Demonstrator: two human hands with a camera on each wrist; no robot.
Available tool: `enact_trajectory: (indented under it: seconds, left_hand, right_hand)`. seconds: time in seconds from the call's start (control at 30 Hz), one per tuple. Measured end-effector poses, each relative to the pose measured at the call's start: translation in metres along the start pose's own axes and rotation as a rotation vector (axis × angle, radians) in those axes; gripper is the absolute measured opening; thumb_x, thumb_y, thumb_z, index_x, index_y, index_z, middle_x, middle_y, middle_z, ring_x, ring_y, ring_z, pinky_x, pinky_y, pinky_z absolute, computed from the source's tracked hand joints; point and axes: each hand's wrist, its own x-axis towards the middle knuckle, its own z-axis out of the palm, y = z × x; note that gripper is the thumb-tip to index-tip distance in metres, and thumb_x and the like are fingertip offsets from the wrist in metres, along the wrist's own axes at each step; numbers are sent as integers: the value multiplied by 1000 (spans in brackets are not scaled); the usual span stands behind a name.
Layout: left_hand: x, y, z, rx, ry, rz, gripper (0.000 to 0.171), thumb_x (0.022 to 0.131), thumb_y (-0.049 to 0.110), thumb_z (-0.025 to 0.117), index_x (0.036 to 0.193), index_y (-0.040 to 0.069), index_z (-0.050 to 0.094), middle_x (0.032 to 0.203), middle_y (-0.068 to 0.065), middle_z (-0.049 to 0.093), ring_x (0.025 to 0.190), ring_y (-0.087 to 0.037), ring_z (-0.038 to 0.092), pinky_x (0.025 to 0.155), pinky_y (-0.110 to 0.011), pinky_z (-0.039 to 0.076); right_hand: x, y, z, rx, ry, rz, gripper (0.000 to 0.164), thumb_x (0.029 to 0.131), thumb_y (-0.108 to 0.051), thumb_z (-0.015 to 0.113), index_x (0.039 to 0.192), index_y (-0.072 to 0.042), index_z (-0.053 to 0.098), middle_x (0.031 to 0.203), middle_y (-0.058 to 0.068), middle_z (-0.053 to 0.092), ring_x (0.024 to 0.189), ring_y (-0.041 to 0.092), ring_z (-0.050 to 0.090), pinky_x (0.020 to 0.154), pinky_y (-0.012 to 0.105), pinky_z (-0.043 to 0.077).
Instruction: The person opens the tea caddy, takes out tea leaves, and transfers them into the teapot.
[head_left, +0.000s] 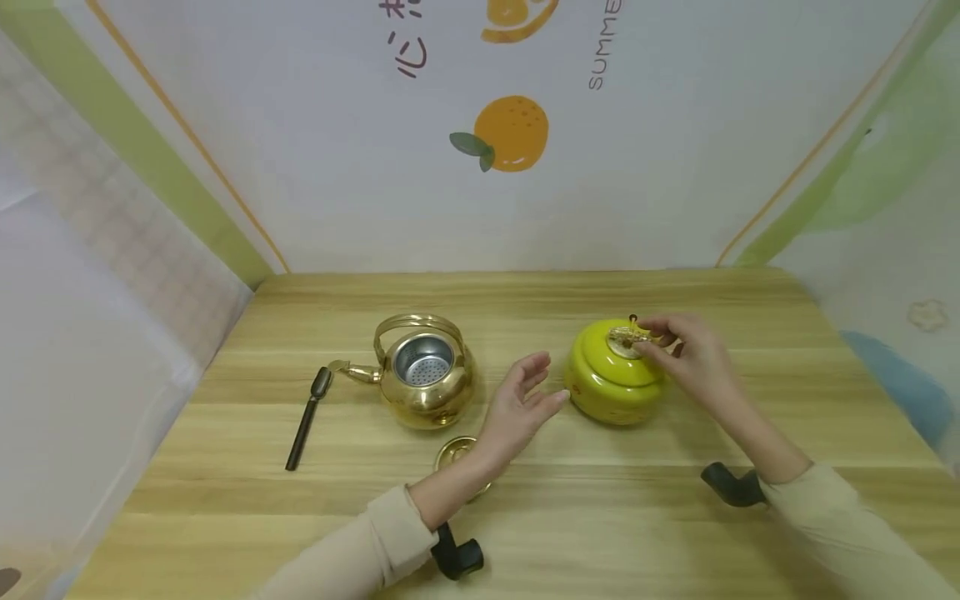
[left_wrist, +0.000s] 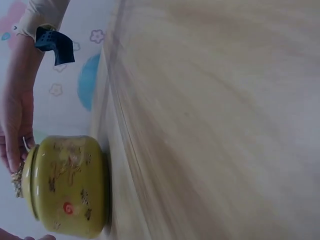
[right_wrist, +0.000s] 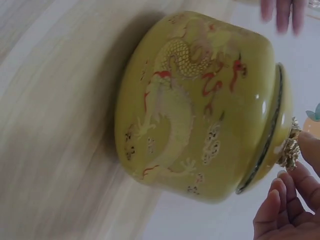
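Observation:
A round yellow jar (head_left: 611, 404) stands on the right half of the table, its lid (head_left: 592, 350) on top. My right hand (head_left: 701, 358) pinches the ornate gold knob (right_wrist: 288, 152) of that lid between thumb and fingers. A dragon pattern covers the jar's side in the right wrist view, and a dark rim shows at the lid's seam. My left hand (head_left: 513, 412) hovers left of the jar, fingers spread and loosely bent, with nothing in it. Whether its fingertips touch the jar cannot be told.
A gold teapot (head_left: 431, 408) with a raised handle stands left of centre, uncovered, a perforated metal strainer (head_left: 426, 371) inside. Its round gold lid (head_left: 450, 450) lies partly hidden under my left forearm. Beside the spout lies a dark-handled scoop (head_left: 303, 429). A printed cloth wall rises behind.

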Motion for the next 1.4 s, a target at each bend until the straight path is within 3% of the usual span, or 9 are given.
enact_trajectory:
  seconds: [0.13,0.33,0.5,1.03,1.4]
  left_hand:
    - [15,-8,14,27,-7,-52,63,88,11,66,142,1,34,149,-15,33,138,-31,30,113,-44,29]
    - [31,-15,27,107,8,-104,70,86,12,69,145,7,32,151,-10,32,139,-27,28,112,-38,33]
    - [40,-20,31,144,-10,-85,75,84,13,70,146,4,28,150,-12,32,138,-25,31,111,-36,34]
    - [42,-24,33,150,-40,9,76,85,10,70,146,0,26,148,-17,34,137,-26,32,113,-38,30]
    - [42,-27,33,187,-35,28,75,85,11,70,145,-1,27,149,-17,32,138,-27,31,112,-37,31]
  right_hand:
    - [0,4,4,8,-13,-8,25,74,2,76,97,5,68,82,14,64,71,7,53,54,11,46]
    - [-2,9,6,14,9,-17,22,71,4,77,92,5,68,81,14,64,69,6,53,54,13,46]
    - [-1,9,6,12,14,-25,22,70,4,78,90,5,68,80,14,64,68,12,55,54,14,46]
    - [3,3,5,-17,-7,8,18,73,0,77,88,5,67,80,13,62,69,20,56,56,16,46]
    - [0,4,12,-18,65,-92,16,73,8,74,84,6,62,73,10,55,65,14,45,53,15,39]
